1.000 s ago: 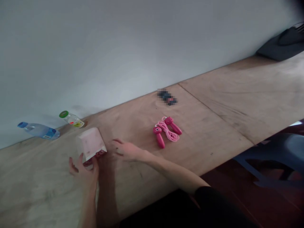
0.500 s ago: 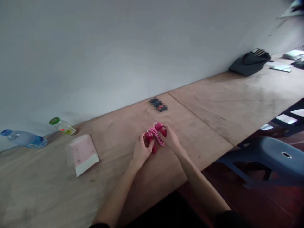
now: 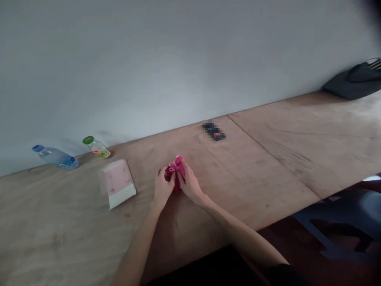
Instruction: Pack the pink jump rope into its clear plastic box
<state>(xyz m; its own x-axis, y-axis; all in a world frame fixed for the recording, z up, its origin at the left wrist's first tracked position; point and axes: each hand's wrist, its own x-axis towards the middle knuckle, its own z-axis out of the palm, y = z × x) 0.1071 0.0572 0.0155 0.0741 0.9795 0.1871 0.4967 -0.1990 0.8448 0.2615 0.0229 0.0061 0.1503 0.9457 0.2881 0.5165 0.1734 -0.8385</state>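
A jump rope (image 3: 179, 162) with red-pink handles and a pink cord is between my hands, low over the wooden table. My left hand (image 3: 162, 187) is closed around one handle, its thumb lying along the near side. The other handle is in my right hand (image 3: 191, 185), with fingers wrapped over it and partly covering the bundled cord. The two handles are side by side, close together. Most of the cord is hidden by my fingers.
To the left lies a pale pink and white packet (image 3: 119, 180). Behind it, a green-capped bottle (image 3: 98, 149) and a blue-capped bottle (image 3: 56, 157) lean near the wall. A blurred dark object (image 3: 213, 130) sits at the back; a dark bag (image 3: 351, 83) stands far right. A blue stool (image 3: 351, 218) is beside the table.
My right hand has moved in towards my left, bringing the two handles together over the cord. The view has turned left, so the table things appear further right.
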